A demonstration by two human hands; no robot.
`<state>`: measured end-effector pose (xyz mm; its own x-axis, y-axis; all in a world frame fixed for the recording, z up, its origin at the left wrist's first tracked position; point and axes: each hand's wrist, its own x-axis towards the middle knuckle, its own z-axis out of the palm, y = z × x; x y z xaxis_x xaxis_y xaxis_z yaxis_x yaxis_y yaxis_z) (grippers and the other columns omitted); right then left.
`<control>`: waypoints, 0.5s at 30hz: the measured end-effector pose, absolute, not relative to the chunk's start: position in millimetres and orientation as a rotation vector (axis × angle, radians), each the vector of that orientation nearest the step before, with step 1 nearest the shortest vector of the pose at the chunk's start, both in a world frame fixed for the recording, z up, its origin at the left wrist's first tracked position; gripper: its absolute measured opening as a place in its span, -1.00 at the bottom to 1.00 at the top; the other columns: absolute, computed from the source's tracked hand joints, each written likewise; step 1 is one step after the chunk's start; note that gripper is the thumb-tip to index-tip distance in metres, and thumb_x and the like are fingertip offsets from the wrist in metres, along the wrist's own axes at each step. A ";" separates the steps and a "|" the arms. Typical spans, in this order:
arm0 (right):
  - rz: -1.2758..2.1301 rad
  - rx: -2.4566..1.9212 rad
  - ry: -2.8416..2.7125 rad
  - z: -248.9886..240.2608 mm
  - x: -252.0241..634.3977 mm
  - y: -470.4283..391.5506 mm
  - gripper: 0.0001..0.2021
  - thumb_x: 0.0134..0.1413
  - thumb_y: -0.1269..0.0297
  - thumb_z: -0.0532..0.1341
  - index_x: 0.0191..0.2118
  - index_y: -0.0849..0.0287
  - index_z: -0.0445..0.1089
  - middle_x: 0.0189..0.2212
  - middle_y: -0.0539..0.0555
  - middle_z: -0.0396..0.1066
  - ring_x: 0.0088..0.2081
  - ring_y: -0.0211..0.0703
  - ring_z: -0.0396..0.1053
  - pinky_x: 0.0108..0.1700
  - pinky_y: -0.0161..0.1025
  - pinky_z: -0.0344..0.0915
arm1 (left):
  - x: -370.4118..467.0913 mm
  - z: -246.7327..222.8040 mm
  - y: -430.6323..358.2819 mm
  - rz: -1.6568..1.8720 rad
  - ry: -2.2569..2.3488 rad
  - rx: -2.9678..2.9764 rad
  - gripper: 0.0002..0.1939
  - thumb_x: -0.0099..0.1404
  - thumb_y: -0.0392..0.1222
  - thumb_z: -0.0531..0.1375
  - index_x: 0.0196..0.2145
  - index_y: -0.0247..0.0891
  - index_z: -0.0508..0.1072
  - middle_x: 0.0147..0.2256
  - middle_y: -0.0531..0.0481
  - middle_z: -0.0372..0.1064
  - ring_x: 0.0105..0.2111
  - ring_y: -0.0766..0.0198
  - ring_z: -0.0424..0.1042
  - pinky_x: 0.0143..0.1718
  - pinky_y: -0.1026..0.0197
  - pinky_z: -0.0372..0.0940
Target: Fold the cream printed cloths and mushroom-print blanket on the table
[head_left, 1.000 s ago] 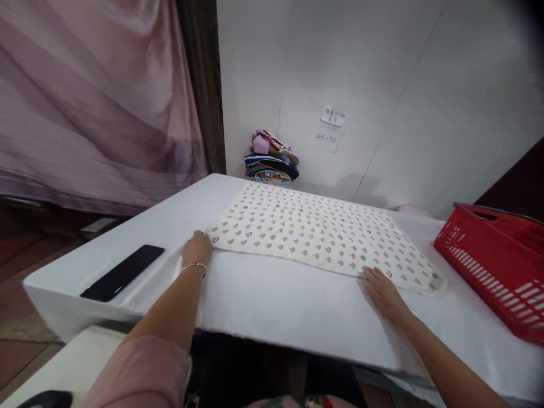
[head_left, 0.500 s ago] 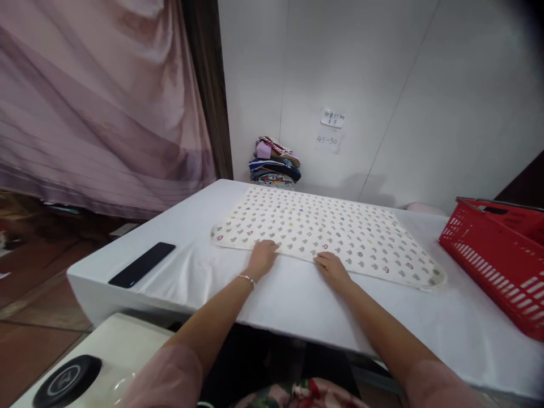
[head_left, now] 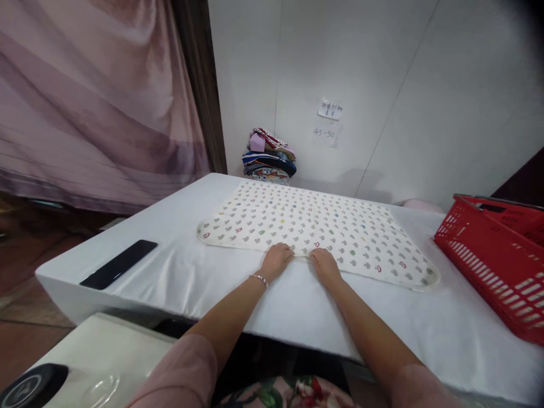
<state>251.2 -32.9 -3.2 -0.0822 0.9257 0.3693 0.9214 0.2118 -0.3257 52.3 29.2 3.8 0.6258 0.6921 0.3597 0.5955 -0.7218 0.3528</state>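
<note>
A cream cloth (head_left: pixel 289 218) printed with small grey mushroom shapes and a few coloured ones lies spread on the white-covered table (head_left: pixel 178 255). Its near corners are rounded and its edge looks bound. My left hand (head_left: pixel 277 258), with a bracelet at the wrist, is closed on the near edge around the middle. Close by on the right, my right hand (head_left: pixel 325 265) pinches the same edge. Only a short stretch of edge lies between the two hands, slightly lifted. The fingertips are partly hidden from this angle.
A black phone-like slab (head_left: pixel 119 264) lies at the table's left. At the right edge stands a red plastic basket (head_left: pixel 488 249). Folded clothes (head_left: pixel 270 158) are stacked behind the far edge, below handwritten paper signs (head_left: pixel 326 135) on the wall. A pink curtain (head_left: pixel 97 102) hangs left.
My hands have come closer together along the cloth's near edge, the left one sliding right. The view has shifted slightly. The cloth still lies spread out.
</note>
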 end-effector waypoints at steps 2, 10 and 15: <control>-0.019 -1.648 -2.006 -4.6 252.8 -31.0 -0.74 0.22 0.36 -0.06 -0.31 0.17 0.36 -0.30 0.11 0.38 -0.21 -0.10 0.25 -0.13 -0.19 0.17 | 54.9 4.7 28.4 0.721 1.115 2.648 -0.80 0.30 -0.23 0.05 -0.33 -0.18 0.49 -0.28 -0.01 0.38 -0.22 0.25 0.28 -0.19 0.19 0.12; 0.003 -1.500 -2.084 -10.5 257.0 -35.8 -0.79 0.19 0.34 0.04 -0.26 0.12 0.43 -0.22 0.10 0.39 -0.17 -0.09 0.25 -0.10 -0.14 0.21 | 65.2 7.4 20.8 0.663 1.295 2.729 -0.75 0.30 -0.31 0.03 -0.46 -0.25 0.45 -0.32 -0.05 0.34 -0.24 0.20 0.23 -0.23 0.13 0.06; 0.146 -1.486 -2.052 2.8 255.4 -39.7 -0.80 0.16 0.31 0.07 -0.28 0.09 0.46 -0.22 0.08 0.40 -0.16 -0.12 0.29 -0.08 -0.15 0.23 | 62.0 4.3 19.8 0.609 1.285 2.704 -0.74 0.29 -0.32 0.03 -0.48 -0.25 0.44 -0.35 -0.05 0.33 -0.26 0.21 0.23 -0.27 0.15 0.07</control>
<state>255.4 -39.7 2.8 -0.1981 0.8960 0.3974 0.8308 0.3687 -0.4169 62.0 19.8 4.3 0.5675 0.7602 0.3162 0.7260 -0.6432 0.2435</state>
